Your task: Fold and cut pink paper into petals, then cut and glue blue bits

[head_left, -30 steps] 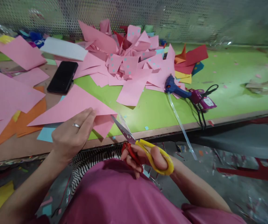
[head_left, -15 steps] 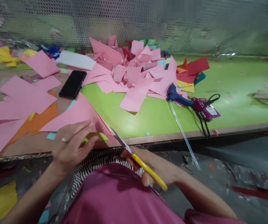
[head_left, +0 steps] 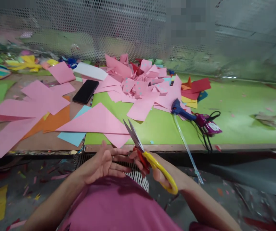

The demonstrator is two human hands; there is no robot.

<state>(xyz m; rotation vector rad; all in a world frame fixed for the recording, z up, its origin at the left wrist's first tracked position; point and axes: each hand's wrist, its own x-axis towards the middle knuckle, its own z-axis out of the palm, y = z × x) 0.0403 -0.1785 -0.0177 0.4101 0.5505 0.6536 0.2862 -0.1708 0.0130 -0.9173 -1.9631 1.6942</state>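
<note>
My right hand (head_left: 159, 170) grips a pair of scissors (head_left: 149, 158) with one yellow and one red handle; the blades point up and away, slightly apart. Beside it, my left hand (head_left: 106, 165) is held palm up with fingers stretched, its fingertips close to the scissors' red handle; it holds nothing. Just beyond both hands, a folded pink paper sheet (head_left: 96, 120) lies at the table's front edge, partly over light blue paper (head_left: 72, 139). The blade tips are near its right corner.
A black phone (head_left: 86, 91) lies behind the folded sheet. Pink paper pieces (head_left: 142, 86) are heaped at the back middle. A blue glue gun (head_left: 183, 110) with a clear glue stick (head_left: 188, 147) overhanging the edge rests on the right. More pink sheets (head_left: 41, 99) cover the left.
My left hand has let go of the pink paper and drawn back below the table edge, turning palm up. The scissors have come away from the paper and their blades have parted.
</note>
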